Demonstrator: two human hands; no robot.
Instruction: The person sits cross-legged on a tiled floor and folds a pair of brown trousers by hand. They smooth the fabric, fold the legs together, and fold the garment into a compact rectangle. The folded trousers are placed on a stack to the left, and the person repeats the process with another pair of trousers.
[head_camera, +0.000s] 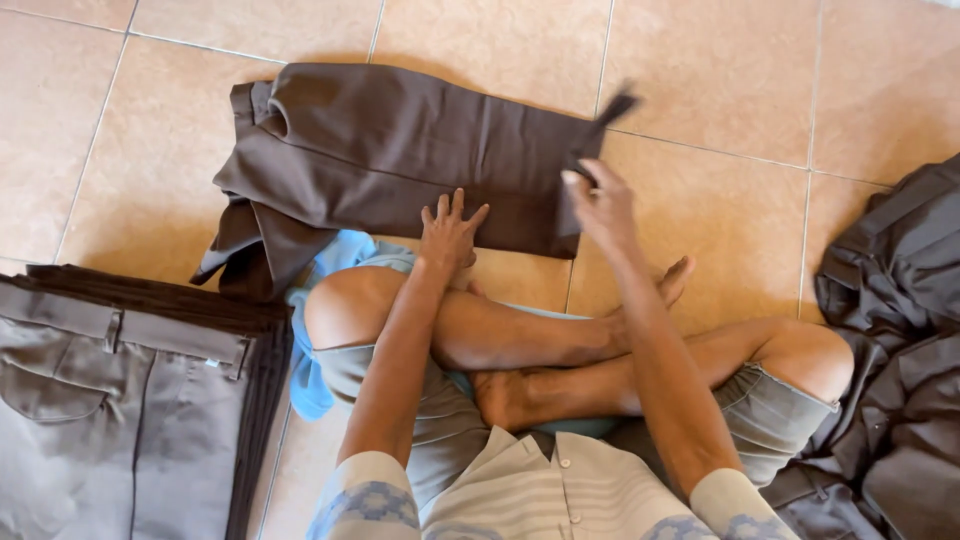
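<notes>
Lower frame: person sits cross-legged on tiled floor (720, 60) | lower left: stack of folded trousers (120, 400) | right edge: heap of dark garments (900, 350) | centre: left hand (448, 232) flat, fingers spread, pressing brown trousers (400, 150) | right hand (600, 200) grip pinched on their hem, lifting it, upper centre.

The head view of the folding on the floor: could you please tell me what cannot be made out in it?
- The strip at the right hand, head view: motion-blurred, so its grip is unclear.
- Stack of folded trousers: cut off by the left and bottom edges.
- Dark heap of clothes: cut off by the right edge.
- Blue cloth: mostly hidden under the legs.
</notes>
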